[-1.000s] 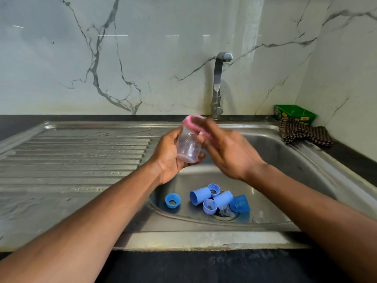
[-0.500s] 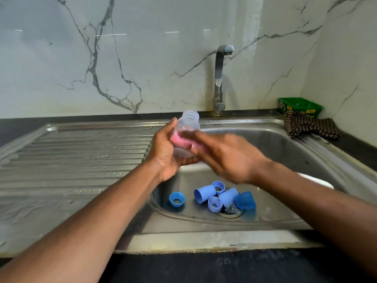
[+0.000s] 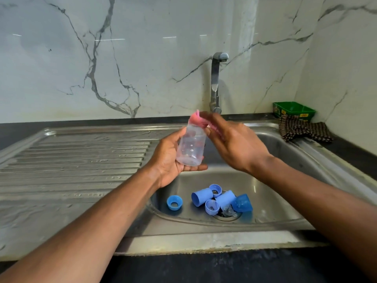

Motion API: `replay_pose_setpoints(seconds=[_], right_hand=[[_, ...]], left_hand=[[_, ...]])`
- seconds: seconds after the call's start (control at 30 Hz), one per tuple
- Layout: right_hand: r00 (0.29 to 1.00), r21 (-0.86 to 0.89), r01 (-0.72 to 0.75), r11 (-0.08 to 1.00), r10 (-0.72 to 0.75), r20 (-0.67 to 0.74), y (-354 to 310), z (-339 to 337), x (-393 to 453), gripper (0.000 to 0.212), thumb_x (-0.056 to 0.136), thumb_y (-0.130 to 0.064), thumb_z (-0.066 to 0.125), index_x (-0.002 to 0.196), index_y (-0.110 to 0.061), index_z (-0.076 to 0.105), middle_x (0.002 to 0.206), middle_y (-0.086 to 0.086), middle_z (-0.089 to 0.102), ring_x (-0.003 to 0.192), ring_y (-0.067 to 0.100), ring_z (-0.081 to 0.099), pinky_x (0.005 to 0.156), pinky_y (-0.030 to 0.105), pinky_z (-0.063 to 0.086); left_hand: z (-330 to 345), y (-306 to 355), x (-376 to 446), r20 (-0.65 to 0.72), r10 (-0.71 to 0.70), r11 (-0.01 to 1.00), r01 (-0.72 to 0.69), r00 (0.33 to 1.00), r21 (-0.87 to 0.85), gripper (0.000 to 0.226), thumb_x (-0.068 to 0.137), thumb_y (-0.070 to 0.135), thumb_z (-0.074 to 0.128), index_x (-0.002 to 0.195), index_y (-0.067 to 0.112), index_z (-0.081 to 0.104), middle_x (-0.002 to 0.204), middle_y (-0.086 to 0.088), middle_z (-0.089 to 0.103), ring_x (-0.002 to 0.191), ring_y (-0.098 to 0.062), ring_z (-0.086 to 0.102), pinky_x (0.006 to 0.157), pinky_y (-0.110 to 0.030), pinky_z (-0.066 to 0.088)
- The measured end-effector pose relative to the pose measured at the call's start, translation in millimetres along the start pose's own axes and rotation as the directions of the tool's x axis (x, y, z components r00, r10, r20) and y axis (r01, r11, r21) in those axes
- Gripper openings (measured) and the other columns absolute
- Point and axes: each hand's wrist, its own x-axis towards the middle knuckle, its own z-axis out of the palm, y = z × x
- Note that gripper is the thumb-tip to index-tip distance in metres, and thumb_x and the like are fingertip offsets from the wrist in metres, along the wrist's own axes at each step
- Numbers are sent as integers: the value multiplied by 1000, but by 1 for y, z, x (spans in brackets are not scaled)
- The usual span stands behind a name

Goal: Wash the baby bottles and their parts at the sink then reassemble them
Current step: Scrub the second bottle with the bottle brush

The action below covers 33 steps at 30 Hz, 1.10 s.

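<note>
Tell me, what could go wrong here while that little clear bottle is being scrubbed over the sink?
1. The left hand cradles the clear bottle loosely from the side and below; if it is wet, it may slip into the sink basin.
2. The clear teat lies right over the drain and could wedge in or get overlooked.
3. The right hand pushes the pink cloth at the bottle's mouth; it could bunch up and leave the bottom unscrubbed.

The steel sink [image 3: 285,152] basin holds blue bottle parts [image 3: 214,199]; a checked cloth [image 3: 304,130] drapes its far rim.
</note>
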Motion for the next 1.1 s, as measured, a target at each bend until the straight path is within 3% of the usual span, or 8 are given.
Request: replay_pose_setpoints(seconds=[0.07,0.13,0.37,0.53,0.67,0.87,1.0,1.1], right_hand=[[991,47,113,992,-116,70,-17,0,-11,44,107,-40,37,150,-38,30,114,5,71,65,6,56,69,34,53],[955,9,262,965,-261,139,-27,2,-20,46,106,-41,37,151,-37,31,106,0,69,62,11,50,60,32,49],[989,-149,133,980,-142,-50,-13,12,-3,39,105,-45,26,144,-45,25,111,6,67,78,32,65,60,42,54],[927,-136,367,920,-351,130,-33,22,-19,37,103,-45,34,140,-42,35,104,6,67,65,30,63,48,33,47],[983,-170,119,978,-141,-121,-18,14,11,40,99,-44,29,138,-44,38,105,4,68,77,33,66,56,35,49],[942,-80,330,941,-323,91,-31,19,-14,42,101,-46,35,140,-37,49,108,2,71,77,32,67,56,34,49],[994,-117,31,993,-43,-104,-2,7,16,37,103,-43,36,138,-42,47,118,-8,71,95,27,70,69,39,56],[992,12,125,992,-124,-26,-10,7,0,35,105,-40,38,138,-40,48,123,-13,69,97,18,70,74,41,57]], left_hand=[[-1,2,2,36,-6,997,8,999,-74,36,90,34,52,112,8,66,92,-10,67,73,-21,65,66,-37,59],[-4,7,2,64,-8,990,17,998,-137,32,84,31,59,104,8,68,88,-10,65,69,-18,62,55,-24,53],[-10,9,4,84,10,987,3,996,-161,43,90,49,53,107,12,69,89,-9,65,66,-24,59,58,-30,50],[-14,6,7,60,-68,983,77,996,-166,45,98,40,40,107,5,67,88,-14,72,73,-22,67,67,-29,53],[-6,1,10,57,-22,994,27,998,-102,35,89,37,54,107,10,68,89,-8,71,74,-21,68,73,-39,57],[-15,0,8,40,-41,993,45,998,-105,42,91,47,50,101,10,69,85,-7,65,67,-18,60,58,-27,47],[-6,-4,6,77,-53,998,51,996,23,72,94,68,35,124,8,61,92,-12,65,63,-27,61,51,-31,50],[-2,-7,8,56,-38,997,34,998,66,73,95,70,27,119,13,66,91,-13,67,64,-26,62,51,-32,52]])
